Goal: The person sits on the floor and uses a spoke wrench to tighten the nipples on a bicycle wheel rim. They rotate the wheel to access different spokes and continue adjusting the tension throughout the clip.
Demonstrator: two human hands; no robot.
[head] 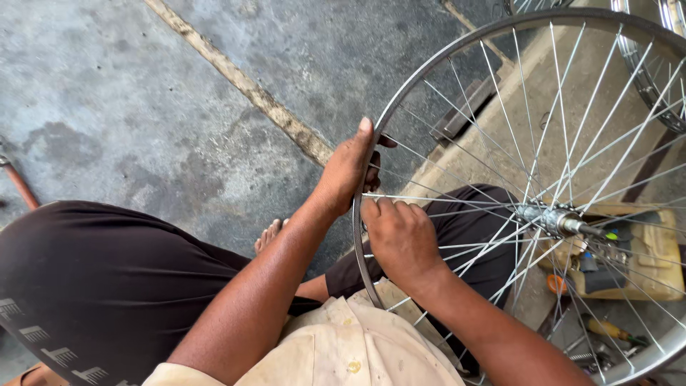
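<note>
on the left, the grey concrete floor [143, 107] shows past the person's dark trousers [93, 279]. the left hand [348, 171] is closed around the rim of the bicycle wheel [429, 64], which stands upright over the lap. just beside it, the right hand [402, 239] pinches a thin spoke [457, 196] near the rim. farther right is the hub [554, 218], and behind it a yellow box [657, 250] with tools.

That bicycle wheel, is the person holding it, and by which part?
Yes. The left hand grips the bicycle wheel by its metal rim, and the right hand reaches among the spokes just inside the rim.
</note>
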